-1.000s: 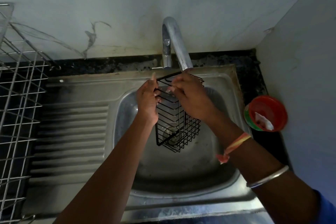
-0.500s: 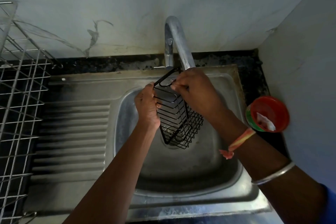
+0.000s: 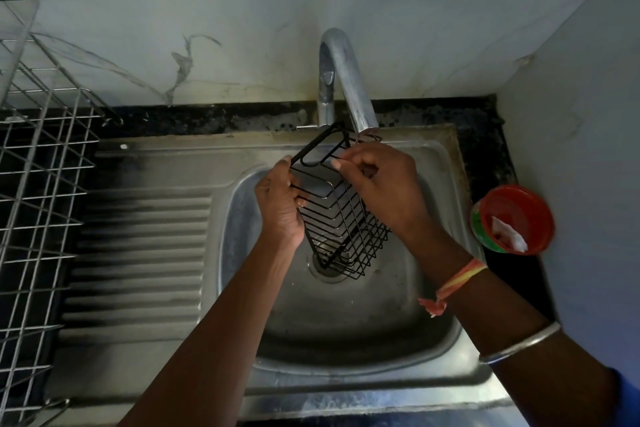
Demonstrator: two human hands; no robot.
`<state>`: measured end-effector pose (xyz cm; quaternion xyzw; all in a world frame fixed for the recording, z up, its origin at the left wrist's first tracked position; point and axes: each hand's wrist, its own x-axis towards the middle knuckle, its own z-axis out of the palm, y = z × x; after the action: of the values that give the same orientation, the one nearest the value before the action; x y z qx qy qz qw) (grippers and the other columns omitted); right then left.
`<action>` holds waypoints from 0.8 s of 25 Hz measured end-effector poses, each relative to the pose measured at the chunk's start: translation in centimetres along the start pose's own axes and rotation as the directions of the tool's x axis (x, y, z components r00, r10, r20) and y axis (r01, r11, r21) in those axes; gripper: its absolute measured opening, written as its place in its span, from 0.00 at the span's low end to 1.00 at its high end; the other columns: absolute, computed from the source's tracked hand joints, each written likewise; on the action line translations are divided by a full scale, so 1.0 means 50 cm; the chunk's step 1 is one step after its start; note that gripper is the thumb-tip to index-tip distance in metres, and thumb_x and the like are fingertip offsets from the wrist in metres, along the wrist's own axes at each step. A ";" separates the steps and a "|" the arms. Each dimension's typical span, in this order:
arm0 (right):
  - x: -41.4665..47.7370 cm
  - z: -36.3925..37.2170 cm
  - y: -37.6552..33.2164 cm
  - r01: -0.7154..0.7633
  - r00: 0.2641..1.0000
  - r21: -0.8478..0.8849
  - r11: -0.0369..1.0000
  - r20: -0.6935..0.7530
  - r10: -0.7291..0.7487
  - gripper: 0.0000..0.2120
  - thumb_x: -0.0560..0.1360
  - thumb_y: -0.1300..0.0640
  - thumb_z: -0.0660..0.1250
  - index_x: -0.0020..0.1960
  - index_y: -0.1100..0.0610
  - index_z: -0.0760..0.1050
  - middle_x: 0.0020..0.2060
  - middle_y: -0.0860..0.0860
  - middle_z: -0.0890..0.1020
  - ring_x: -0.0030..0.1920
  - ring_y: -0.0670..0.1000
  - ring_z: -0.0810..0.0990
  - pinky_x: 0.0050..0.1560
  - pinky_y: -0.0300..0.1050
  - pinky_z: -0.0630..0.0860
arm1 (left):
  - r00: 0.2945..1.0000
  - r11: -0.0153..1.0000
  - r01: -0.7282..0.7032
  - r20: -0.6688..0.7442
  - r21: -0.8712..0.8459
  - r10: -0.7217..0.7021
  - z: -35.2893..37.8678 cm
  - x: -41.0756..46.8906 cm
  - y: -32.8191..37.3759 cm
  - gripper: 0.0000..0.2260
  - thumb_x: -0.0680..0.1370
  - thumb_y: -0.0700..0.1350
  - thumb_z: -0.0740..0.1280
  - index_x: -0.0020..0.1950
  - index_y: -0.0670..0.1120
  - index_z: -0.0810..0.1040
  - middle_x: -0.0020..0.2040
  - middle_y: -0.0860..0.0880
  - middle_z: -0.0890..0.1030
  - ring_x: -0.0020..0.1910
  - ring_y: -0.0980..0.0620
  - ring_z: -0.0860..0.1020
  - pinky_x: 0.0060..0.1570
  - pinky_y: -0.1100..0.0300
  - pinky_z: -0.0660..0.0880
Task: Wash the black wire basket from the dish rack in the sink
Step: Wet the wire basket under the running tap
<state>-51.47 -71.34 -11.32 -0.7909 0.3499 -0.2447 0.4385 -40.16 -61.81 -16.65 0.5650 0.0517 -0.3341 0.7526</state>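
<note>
We grip the narrow black wire basket (image 3: pixel 346 229) in left hand (image 3: pixel 280 208) and right hand (image 3: pixel 381 191), its long axis tilted, open mouth toward the faucet (image 3: pixel 349 80), base down over the sink (image 3: pixel 346 329)

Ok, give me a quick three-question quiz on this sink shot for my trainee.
1. True or false: the left hand and the right hand both hold the basket above the sink.
2. What stands to the right of the sink? A) a red tub with a white scrap inside B) a blue sponge C) a drinking glass
3. Fill in: the basket's top end is held up near the spout of the ___.

Key: 1 true; 2 A; 3 tap.
</note>
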 end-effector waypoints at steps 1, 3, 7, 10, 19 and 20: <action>0.005 0.000 -0.006 -0.024 1.000 -0.058 0.998 -0.004 0.024 0.08 0.74 0.51 0.72 0.43 0.56 0.82 0.42 0.46 0.82 0.44 0.43 0.80 0.45 0.37 0.78 | 1.000 1.000 -0.003 0.018 0.004 0.003 0.000 -0.001 0.000 0.16 0.81 0.43 0.66 0.33 0.48 0.71 0.25 0.54 0.69 0.21 0.59 0.65 0.20 0.66 0.62; 0.023 0.002 -0.017 -0.076 0.995 -0.193 0.978 0.043 0.085 0.07 0.74 0.50 0.71 0.45 0.54 0.81 0.41 0.46 0.81 0.40 0.41 0.79 0.41 0.32 0.74 | 0.999 1.000 -0.019 0.032 0.017 0.019 0.001 -0.001 -0.001 0.16 0.81 0.43 0.65 0.33 0.48 0.71 0.25 0.55 0.69 0.21 0.59 0.64 0.20 0.66 0.62; 0.062 0.006 -0.029 -0.068 0.967 -0.290 0.955 0.217 0.135 0.08 0.75 0.58 0.70 0.54 0.53 0.76 0.41 0.48 0.82 0.37 0.38 0.79 0.39 0.28 0.74 | 0.999 0.999 -0.039 0.008 0.012 0.039 0.001 -0.005 -0.003 0.18 0.81 0.42 0.66 0.31 0.49 0.70 0.24 0.55 0.68 0.21 0.59 0.64 0.21 0.65 0.61; 0.060 0.008 -0.041 -0.085 0.979 -0.300 0.950 0.150 0.135 0.05 0.74 0.56 0.71 0.49 0.56 0.81 0.41 0.47 0.83 0.38 0.39 0.80 0.44 0.34 0.79 | 0.999 1.000 -0.023 -0.023 -0.007 0.023 0.005 -0.006 -0.002 0.18 0.81 0.42 0.66 0.31 0.48 0.71 0.24 0.54 0.71 0.21 0.58 0.67 0.21 0.65 0.65; 0.006 -0.024 0.004 -0.040 0.998 0.008 0.999 -0.046 0.040 0.09 0.72 0.60 0.73 0.52 0.57 0.83 0.49 0.48 0.84 0.48 0.42 0.83 0.50 0.35 0.79 | 0.996 0.989 -0.052 0.076 0.140 0.041 -0.016 0.029 0.007 0.14 0.79 0.45 0.67 0.34 0.44 0.73 0.26 0.50 0.71 0.24 0.53 0.66 0.23 0.62 0.61; 0.003 -0.018 0.005 -0.020 0.998 -0.101 0.995 -0.063 0.014 0.07 0.73 0.59 0.73 0.51 0.57 0.83 0.48 0.48 0.83 0.48 0.44 0.82 0.51 0.37 0.79 | 0.995 0.985 -0.063 0.091 0.159 0.049 -0.010 0.028 0.010 0.16 0.80 0.44 0.66 0.32 0.45 0.73 0.24 0.52 0.70 0.23 0.55 0.65 0.23 0.63 0.61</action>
<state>-52.08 -72.02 -11.07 -0.8011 0.3821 -0.2471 0.3888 -38.67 -61.93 -17.05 0.6105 -0.0244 -0.3401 0.7149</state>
